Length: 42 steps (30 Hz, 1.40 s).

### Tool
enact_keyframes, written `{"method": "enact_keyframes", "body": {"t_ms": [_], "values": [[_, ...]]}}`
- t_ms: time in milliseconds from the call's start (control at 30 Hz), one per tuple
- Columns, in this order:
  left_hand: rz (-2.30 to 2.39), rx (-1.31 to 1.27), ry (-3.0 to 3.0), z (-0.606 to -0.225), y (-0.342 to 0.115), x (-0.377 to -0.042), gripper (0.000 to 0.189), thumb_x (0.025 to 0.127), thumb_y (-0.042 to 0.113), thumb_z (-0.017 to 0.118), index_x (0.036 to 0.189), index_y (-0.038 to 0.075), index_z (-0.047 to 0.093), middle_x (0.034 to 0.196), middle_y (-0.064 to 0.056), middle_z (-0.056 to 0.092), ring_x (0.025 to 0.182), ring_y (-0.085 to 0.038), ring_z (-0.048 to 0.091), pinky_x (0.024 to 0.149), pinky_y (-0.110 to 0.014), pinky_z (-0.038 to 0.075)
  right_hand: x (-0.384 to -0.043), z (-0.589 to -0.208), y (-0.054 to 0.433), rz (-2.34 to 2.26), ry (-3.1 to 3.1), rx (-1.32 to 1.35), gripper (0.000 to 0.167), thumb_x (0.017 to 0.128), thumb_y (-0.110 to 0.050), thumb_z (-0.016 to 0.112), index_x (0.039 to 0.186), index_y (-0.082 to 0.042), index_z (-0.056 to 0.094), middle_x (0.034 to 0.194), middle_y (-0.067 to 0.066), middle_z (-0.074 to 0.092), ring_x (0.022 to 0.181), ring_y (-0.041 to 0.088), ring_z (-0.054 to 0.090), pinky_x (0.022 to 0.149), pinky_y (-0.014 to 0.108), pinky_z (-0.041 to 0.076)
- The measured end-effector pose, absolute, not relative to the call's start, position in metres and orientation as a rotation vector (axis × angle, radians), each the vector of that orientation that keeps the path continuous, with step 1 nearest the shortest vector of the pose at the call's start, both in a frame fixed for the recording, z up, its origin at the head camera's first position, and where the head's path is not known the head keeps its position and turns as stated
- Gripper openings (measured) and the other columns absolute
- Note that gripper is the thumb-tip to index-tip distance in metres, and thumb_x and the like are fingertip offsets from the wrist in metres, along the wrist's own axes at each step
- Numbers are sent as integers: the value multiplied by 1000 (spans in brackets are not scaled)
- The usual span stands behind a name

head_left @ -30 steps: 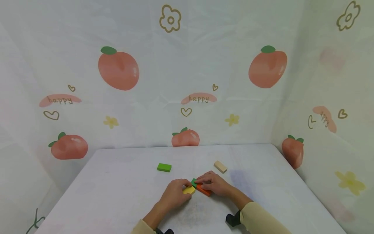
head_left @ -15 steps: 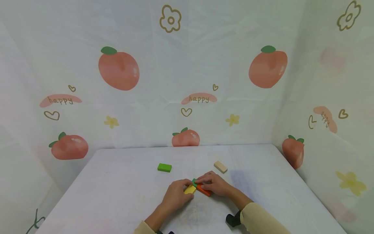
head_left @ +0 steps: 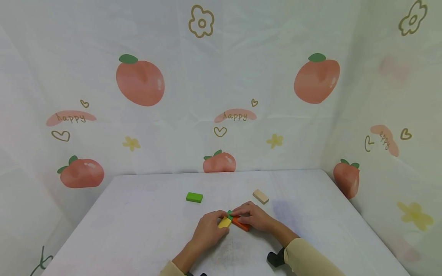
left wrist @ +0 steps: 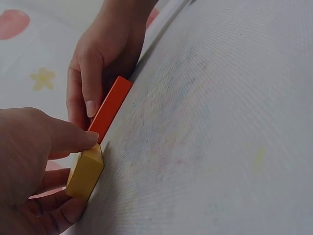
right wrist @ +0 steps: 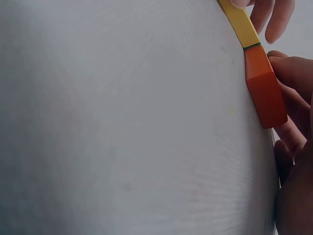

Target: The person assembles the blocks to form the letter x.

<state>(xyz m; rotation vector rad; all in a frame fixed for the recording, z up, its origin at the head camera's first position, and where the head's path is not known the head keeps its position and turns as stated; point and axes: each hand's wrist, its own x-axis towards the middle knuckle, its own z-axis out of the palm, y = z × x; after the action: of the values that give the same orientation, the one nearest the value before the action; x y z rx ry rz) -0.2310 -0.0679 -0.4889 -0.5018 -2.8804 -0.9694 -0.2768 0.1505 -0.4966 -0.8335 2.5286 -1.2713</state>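
My left hand [head_left: 208, 230] pinches a yellow block [head_left: 225, 222] between thumb and fingers, low on the white table. At the right end of that block, a green block [head_left: 230, 214] and an orange block [head_left: 241, 224] meet in a corner. My right hand [head_left: 256, 217] holds the orange block with its thumb, while its fingertips reach over the green one and hide much of it. In the right wrist view the yellow block [right wrist: 240, 23] lies end to end with the orange block [right wrist: 266, 90], a thin green line showing between them.
Farther back on the table [head_left: 145, 214] lie a bright green block [head_left: 194, 197] at left and a plain wooden block [head_left: 260, 196] at right. A white fabric backdrop [head_left: 183, 84] printed with fruit encloses the back and sides. A black wrist device [head_left: 276, 259] sits by the right sleeve.
The left hand has shifted slightly right, turning the yellow block a little and bringing it closer against the green and orange blocks. The right hand has stayed in place.
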Motion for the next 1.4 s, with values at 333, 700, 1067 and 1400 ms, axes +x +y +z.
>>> {"method": "enact_keyframes", "body": {"t_ms": [333,700,1067,1400], "values": [[-961,-490,-2911,-488,-67,-232,35,78,24,81,110,15,70,99,3,67,84,-12,54,79,-38,48,-279,-498,151,-1261,2530,-837,26,94,-13,63,117,-20,74,118,-6,67,106,18,48,85,34,42],[-943,-445,-2943,-484,-74,-238,32,85,38,74,110,18,70,103,3,65,95,-16,59,85,-43,49,-279,-491,151,-1170,2569,-821,25,94,-15,64,116,-24,74,115,-9,66,107,19,50,86,37,44],[-989,-447,-2859,-479,-89,-242,19,89,27,70,105,17,71,103,2,66,86,-15,58,79,-38,50,-276,-482,149,-1095,2619,-849,23,93,-15,65,114,-20,73,114,-9,67,110,19,57,92,45,47],[-1001,-553,-2762,-481,-102,-255,16,91,23,70,106,19,71,106,5,65,91,-15,60,77,-32,52,-261,-477,144,-973,2765,-962,22,93,-14,64,113,-17,74,122,-1,64,112,20,55,92,43,47]]}}
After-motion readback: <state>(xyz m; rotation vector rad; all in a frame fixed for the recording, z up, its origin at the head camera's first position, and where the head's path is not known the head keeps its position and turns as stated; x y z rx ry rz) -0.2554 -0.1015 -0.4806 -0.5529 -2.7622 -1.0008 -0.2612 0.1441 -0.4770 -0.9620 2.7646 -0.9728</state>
